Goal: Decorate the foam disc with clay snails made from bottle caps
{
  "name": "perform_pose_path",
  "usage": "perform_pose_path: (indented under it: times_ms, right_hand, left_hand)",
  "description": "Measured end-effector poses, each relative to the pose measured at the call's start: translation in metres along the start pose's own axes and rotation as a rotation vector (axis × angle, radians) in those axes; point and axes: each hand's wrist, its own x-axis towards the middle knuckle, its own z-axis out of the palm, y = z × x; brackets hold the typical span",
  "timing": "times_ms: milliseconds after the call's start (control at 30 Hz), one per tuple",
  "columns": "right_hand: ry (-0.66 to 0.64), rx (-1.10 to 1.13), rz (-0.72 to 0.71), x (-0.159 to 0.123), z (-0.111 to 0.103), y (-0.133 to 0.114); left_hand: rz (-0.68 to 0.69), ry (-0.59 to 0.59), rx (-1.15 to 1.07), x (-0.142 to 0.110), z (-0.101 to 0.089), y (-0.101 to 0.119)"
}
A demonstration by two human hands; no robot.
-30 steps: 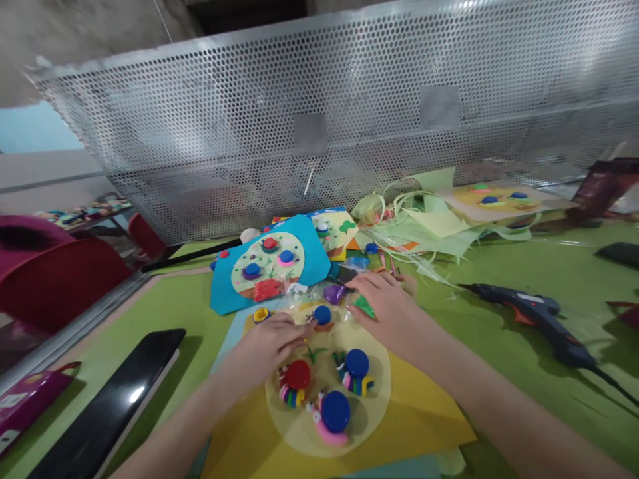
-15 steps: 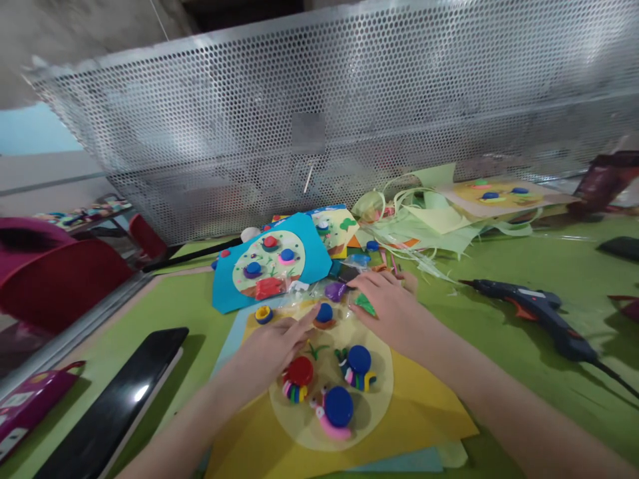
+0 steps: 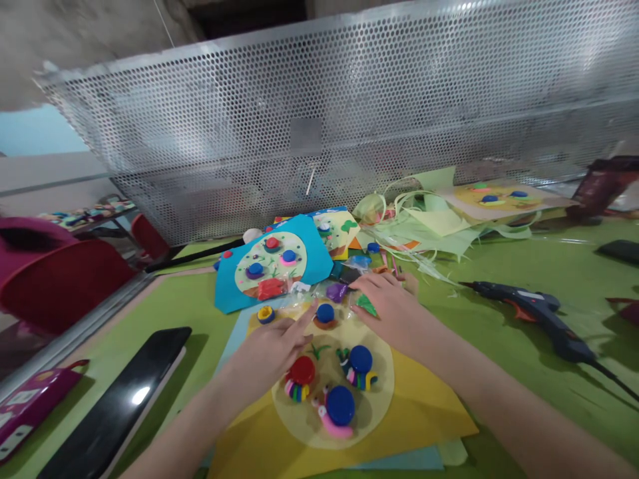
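A yellow card (image 3: 419, 412) with a pale round centre lies before me. On it sit snail-like figures of modelling clay and bottle caps: a red-capped one (image 3: 302, 371), a blue-capped one (image 3: 360, 360) and a pink-bodied one (image 3: 340, 406). My left hand (image 3: 272, 346) rests over the card's left side, index finger stretched toward a blue cap on brown clay (image 3: 325, 314), other fingers partly curled. My right hand (image 3: 392, 303) reaches over the card's upper right, fingers apart, beside green clay in clear wrap (image 3: 367, 305) and a purple clay packet (image 3: 337, 291). Its fingertips are partly hidden.
A blue card with cap snails (image 3: 319, 256) lies behind, near a yellow cap (image 3: 265, 315). Paper scraps (image 3: 434, 226) pile at the back right. A glue gun (image 3: 539, 313) lies right; a black phone-like slab (image 3: 120, 399) lies left. A perforated metal panel (image 3: 239, 133) stands behind.
The view has shifted slightly. My left index finger points a little more upright beside the blue cap. My right hand stays nearly in the same place.
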Motion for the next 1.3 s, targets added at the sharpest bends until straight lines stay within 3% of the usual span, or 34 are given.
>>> perform_pose_path:
  times_ms: [100, 200, 400, 667, 1033, 1300]
  right_hand:
    - [-0.010, 0.000, 0.003, 0.000, 0.000, 0.000]
    - [-0.019, -0.007, 0.015, 0.000, -0.001, -0.001]
    - [-0.021, 0.013, 0.038, 0.001, -0.005, 0.002]
    - [0.088, -0.023, 0.164, 0.006, -0.014, 0.023]
    - [-0.141, -0.108, 0.078, 0.006, 0.002, 0.013]
    - [0.016, -0.016, 0.159, 0.009, -0.022, 0.041]
  left_hand:
    - [0.033, -0.101, 0.040, 0.000, -0.001, 0.001]
    - [0.073, -0.124, 0.115, 0.000, 0.002, -0.001]
    - [0.100, -0.085, 0.122, -0.003, 0.006, -0.007]
    - [0.064, 0.054, -0.038, -0.009, -0.007, -0.006]
    - [-0.145, 0.117, -0.013, -0.002, -0.008, -0.020]
    - [-0.191, 0.140, -0.024, -0.002, -0.008, -0.027]
